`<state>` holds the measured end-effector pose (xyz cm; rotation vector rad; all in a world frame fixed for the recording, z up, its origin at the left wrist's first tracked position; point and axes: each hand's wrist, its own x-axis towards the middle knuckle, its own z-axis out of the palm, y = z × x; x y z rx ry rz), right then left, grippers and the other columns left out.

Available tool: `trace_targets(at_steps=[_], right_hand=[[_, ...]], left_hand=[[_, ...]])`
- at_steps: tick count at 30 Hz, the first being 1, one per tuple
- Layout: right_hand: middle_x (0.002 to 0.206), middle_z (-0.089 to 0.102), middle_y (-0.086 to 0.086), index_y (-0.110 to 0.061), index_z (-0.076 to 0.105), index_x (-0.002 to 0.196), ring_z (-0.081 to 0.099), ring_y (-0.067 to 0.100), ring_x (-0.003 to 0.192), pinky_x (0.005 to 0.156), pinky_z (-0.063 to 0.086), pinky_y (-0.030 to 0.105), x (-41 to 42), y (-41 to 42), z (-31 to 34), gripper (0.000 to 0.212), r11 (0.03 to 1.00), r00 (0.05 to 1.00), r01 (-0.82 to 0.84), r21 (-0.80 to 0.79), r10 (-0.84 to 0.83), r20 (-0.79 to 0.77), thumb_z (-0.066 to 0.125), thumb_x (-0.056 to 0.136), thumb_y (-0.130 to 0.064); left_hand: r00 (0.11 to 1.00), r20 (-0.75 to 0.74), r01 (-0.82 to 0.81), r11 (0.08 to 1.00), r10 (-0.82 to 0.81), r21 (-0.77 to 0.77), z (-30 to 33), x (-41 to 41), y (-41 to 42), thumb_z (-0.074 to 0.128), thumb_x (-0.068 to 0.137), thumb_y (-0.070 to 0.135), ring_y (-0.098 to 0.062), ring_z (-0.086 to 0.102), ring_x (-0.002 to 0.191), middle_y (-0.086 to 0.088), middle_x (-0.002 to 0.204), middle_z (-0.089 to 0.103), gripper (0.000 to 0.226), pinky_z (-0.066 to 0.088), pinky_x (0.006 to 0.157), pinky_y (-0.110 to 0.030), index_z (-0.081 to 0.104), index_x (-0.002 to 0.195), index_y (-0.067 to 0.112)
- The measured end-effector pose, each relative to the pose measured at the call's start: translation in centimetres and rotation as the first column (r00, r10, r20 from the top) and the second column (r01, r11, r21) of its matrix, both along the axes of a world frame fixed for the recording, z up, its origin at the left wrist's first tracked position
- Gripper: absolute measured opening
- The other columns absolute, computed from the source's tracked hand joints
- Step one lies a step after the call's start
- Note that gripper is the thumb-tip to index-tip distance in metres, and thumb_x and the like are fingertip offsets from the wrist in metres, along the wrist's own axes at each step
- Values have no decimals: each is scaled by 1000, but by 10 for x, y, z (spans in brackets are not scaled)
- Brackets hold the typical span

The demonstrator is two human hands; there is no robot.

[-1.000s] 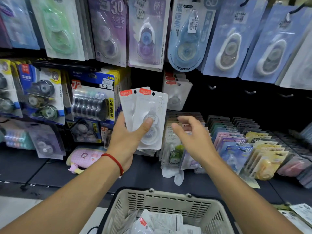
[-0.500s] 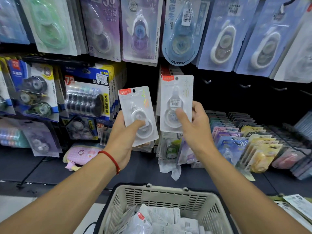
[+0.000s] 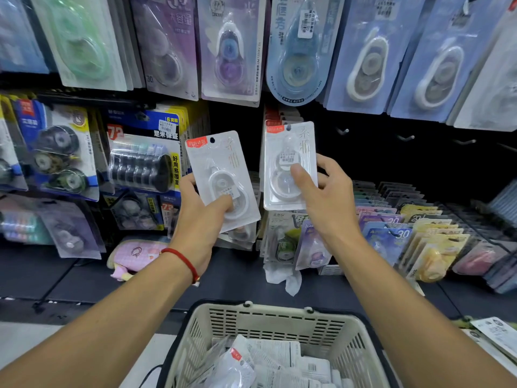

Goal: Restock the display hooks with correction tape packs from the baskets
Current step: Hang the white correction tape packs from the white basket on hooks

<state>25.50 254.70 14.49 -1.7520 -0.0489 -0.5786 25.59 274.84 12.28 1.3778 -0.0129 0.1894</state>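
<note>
— What hung around the two hands?

— Above them ran a row of large carded tapes, among them a purple pack (image 3: 229, 49) and a blue pack (image 3: 298, 49). To the left hung a blue-and-yellow multi-pack (image 3: 145, 161) of dark rolls. Three bare hooks (image 3: 342, 131) stuck out of the dark back panel to the right of the packs being held.

— And the hands themselves?

— The left hand (image 3: 201, 219) gripped one white correction tape pack (image 3: 221, 177), tilted, thumb across the lower blister. The right hand (image 3: 324, 203) pinched a second white pack (image 3: 289, 163), upright, thumb on its face, directly in front of a stack of like packs (image 3: 275, 119) already hanging on a hook. Whether its hole was over that hook could not be told.

— Anything between the person and the display?

— A beige slotted basket (image 3: 277, 320) sat just below the forearms, with more white packs (image 3: 268, 357) lying loose inside it.

— What about the surface?

— A dark shelf (image 3: 237, 275) lay beneath the hooks. On it stood rows of small pastel packs (image 3: 391, 233) filed upright to the right, a pink pouch (image 3: 134, 253) to the left, and a crumpled white scrap (image 3: 285, 278) near the middle.
</note>
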Motion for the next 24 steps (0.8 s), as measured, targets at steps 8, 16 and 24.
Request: trace_targets(at_steps=[8, 16, 24], right_hand=[[122, 69, -15, -30, 63, 129, 64, 3, 114, 102, 53, 38, -6, 5, -10, 33, 917, 986, -143, -372, 99, -135, 64, 100, -46], [101, 76, -5, -16, 63, 116, 72, -3, 81, 67, 51, 12, -2, 7, -12, 17, 995, 994, -96, -2, 96, -60, 67, 102, -25], [61, 63, -25, -13, 71, 115, 58, -5, 55, 52, 46, 11, -4, 2, -6, 19, 999, 997, -5, 45, 1, 80, 67, 102, -27]], left_hand=[[974, 91, 201, 978, -205, 52, -5, -2, -5, 78, 81, -4, -26, 73, 115, -1, 119, 77, 81, 57, 98, -55, 48, 145, 37], [962, 89, 247, 964, -256, 100, -4, -5, -13, 69, 95, -5, -28, 73, 113, -3, 122, 75, 72, 61, 95, -43, 45, 152, 30], [945, 74, 313, 948, -317, 63, 0, -8, -19, 71, 92, -6, -22, 70, 119, 0, 137, 67, 65, 59, 99, -43, 51, 148, 21]])
